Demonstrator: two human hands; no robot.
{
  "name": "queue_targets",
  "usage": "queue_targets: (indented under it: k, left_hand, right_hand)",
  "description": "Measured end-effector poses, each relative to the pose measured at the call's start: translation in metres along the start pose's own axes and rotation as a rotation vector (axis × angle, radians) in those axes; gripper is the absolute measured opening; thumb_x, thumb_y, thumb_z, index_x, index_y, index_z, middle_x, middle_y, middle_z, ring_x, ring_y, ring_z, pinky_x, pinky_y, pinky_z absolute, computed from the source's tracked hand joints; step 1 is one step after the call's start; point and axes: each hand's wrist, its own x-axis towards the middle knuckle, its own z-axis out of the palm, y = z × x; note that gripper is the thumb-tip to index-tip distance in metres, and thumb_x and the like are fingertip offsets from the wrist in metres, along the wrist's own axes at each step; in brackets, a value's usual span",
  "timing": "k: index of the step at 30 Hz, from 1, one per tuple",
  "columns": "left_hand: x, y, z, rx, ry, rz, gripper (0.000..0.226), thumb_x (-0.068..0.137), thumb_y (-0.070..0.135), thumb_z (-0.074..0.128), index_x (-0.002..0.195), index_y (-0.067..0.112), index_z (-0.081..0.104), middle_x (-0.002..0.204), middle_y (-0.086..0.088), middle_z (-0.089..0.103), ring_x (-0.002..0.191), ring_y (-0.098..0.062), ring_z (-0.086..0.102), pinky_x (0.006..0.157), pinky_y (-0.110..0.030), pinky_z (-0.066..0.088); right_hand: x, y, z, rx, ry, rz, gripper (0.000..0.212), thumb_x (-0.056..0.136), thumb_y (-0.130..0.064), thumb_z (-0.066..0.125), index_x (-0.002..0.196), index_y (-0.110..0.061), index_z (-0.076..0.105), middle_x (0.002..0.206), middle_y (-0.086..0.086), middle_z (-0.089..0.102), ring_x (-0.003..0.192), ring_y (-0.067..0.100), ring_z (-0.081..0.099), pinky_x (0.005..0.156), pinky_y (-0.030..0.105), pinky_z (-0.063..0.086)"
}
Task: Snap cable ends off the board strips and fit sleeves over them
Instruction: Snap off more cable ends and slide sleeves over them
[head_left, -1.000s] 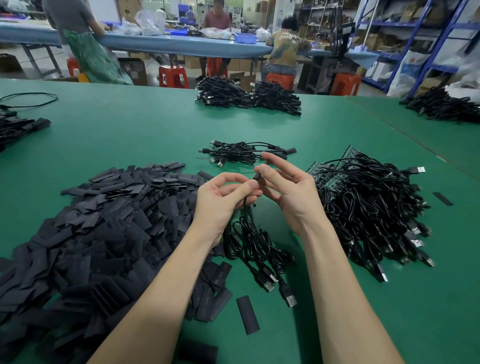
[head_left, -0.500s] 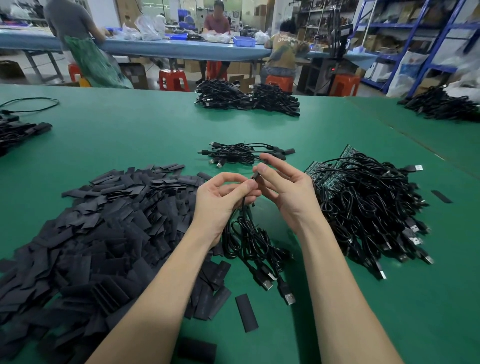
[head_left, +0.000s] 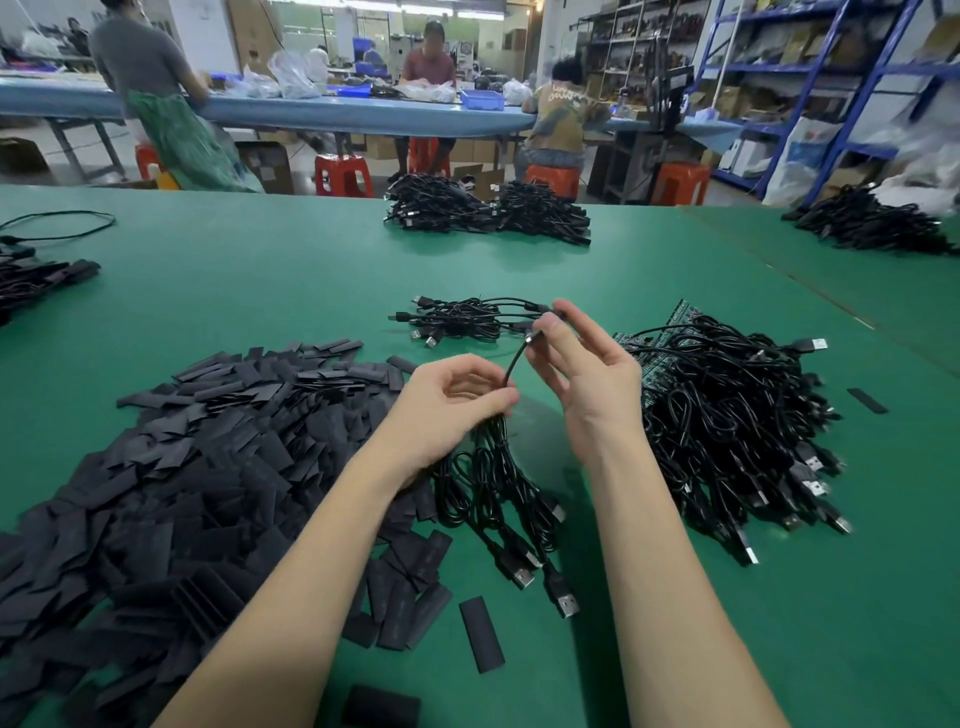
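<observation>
My left hand (head_left: 457, 397) grips a bundle of black USB cables (head_left: 498, 488) near their upper ends, and the plugs hang down to the table. One cable end (head_left: 530, 340) rises out of that bundle. My right hand (head_left: 576, 369) pinches this end between thumb and forefinger, its other fingers spread. A big heap of flat black sleeves (head_left: 197, 467) lies to the left. On the right, a pile of black cables (head_left: 737, 431) sits on green board strips (head_left: 670, 325).
A small bunch of cables (head_left: 467, 319) lies just beyond my hands. More cable heaps (head_left: 488, 210) sit at the far edge of the green table (head_left: 260, 280), plus one at far right (head_left: 872, 221). Loose sleeves (head_left: 480, 634) lie near me. People work at a blue bench behind.
My hands have moved apart: the right one has lifted and drawn a single cable end up and away from the bundle in my left hand.
</observation>
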Motion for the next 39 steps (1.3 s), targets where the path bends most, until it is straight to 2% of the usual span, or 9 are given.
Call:
queue_targets:
  k: [5, 7, 10, 13, 20, 31, 34, 36, 39]
  left_hand:
    - [0.03, 0.036, 0.002, -0.062, 0.05, 0.026, 0.004, 0.091, 0.013, 0.073, 0.091, 0.016, 0.072, 0.083, -0.002, 0.076, 0.073, -0.019, 0.075, 0.07, -0.03, 0.062]
    - [0.059, 0.055, -0.004, 0.177, 0.097, 0.149, 0.004, 0.091, 0.019, 0.074, 0.089, 0.022, 0.073, 0.081, 0.004, 0.076, 0.069, -0.012, 0.071, 0.07, -0.028, 0.061]
    - [0.106, 0.082, -0.013, 0.616, 0.082, 0.305, 0.003, 0.09, 0.028, 0.073, 0.089, 0.026, 0.074, 0.084, 0.006, 0.073, 0.071, -0.007, 0.064, 0.077, -0.026, 0.054]
    - [0.145, 0.079, -0.016, 0.949, 0.009, 0.308, 0.006, 0.092, 0.028, 0.07, 0.092, 0.025, 0.075, 0.093, 0.002, 0.073, 0.086, -0.013, 0.065, 0.086, -0.029, 0.051]
    - [0.161, -0.014, -0.019, 1.321, 0.048, 0.228, 0.02, 0.098, 0.03, 0.063, 0.113, 0.026, 0.076, 0.118, -0.008, 0.054, 0.118, -0.029, 0.048, 0.094, -0.038, 0.041]
    - [0.141, -0.022, -0.014, 1.065, 0.088, 0.194, 0.029, 0.095, 0.029, 0.062, 0.122, 0.018, 0.062, 0.122, -0.006, 0.055, 0.114, -0.026, 0.055, 0.095, -0.041, 0.048]
    - [0.109, -0.01, -0.016, 0.854, 0.193, 0.208, 0.021, 0.092, 0.027, 0.067, 0.111, 0.019, 0.068, 0.108, 0.0, 0.058, 0.093, -0.018, 0.058, 0.089, -0.03, 0.048]
    - [0.079, -0.004, -0.018, 0.646, 0.282, 0.186, 0.011, 0.09, 0.025, 0.071, 0.1, 0.021, 0.07, 0.096, 0.006, 0.064, 0.075, -0.007, 0.058, 0.076, -0.013, 0.046]
    - [0.035, -0.003, -0.02, 0.378, 0.387, 0.105, 0.001, 0.091, 0.026, 0.07, 0.09, 0.025, 0.07, 0.083, 0.017, 0.069, 0.061, 0.007, 0.057, 0.062, -0.006, 0.041]
  right_hand:
    - [0.005, -0.009, -0.002, 0.079, 0.078, -0.043, 0.052, 0.091, -0.014, 0.074, 0.139, -0.013, 0.054, 0.103, 0.015, 0.075, 0.086, 0.024, 0.073, 0.077, 0.029, 0.061]
    - [0.006, -0.013, -0.005, 0.079, 0.105, -0.027, 0.055, 0.094, -0.021, 0.072, 0.143, -0.014, 0.048, 0.108, 0.016, 0.074, 0.085, 0.023, 0.076, 0.078, 0.03, 0.062]
    - [0.007, -0.017, -0.011, 0.069, 0.136, 0.004, 0.041, 0.097, -0.025, 0.067, 0.133, -0.012, 0.054, 0.104, 0.014, 0.076, 0.081, 0.022, 0.075, 0.074, 0.03, 0.063]
    - [0.009, -0.017, -0.012, 0.029, 0.111, 0.029, 0.028, 0.098, -0.025, 0.065, 0.122, -0.012, 0.059, 0.095, 0.008, 0.078, 0.077, 0.021, 0.074, 0.072, 0.029, 0.063]
    - [0.01, -0.014, -0.013, -0.083, 0.03, 0.063, 0.018, 0.098, -0.029, 0.065, 0.11, -0.015, 0.066, 0.091, 0.004, 0.078, 0.067, 0.016, 0.07, 0.06, 0.025, 0.059]
    - [0.003, -0.008, -0.008, -0.319, -0.051, 0.088, 0.014, 0.097, -0.021, 0.065, 0.106, -0.012, 0.07, 0.078, 0.0, 0.076, 0.057, 0.011, 0.063, 0.052, 0.02, 0.052]
    - [0.003, -0.002, -0.005, -0.556, -0.102, 0.051, 0.009, 0.095, -0.02, 0.065, 0.098, -0.014, 0.071, 0.074, -0.001, 0.075, 0.054, 0.012, 0.061, 0.049, 0.021, 0.049]
    - [0.004, 0.007, -0.001, -0.832, -0.136, -0.008, 0.008, 0.092, -0.024, 0.065, 0.09, -0.019, 0.072, 0.074, -0.002, 0.076, 0.061, 0.013, 0.066, 0.057, 0.026, 0.054]
    - [0.003, 0.027, 0.003, -1.27, -0.128, -0.111, 0.011, 0.087, -0.031, 0.066, 0.089, -0.022, 0.072, 0.089, -0.002, 0.076, 0.088, 0.017, 0.07, 0.085, 0.031, 0.055]
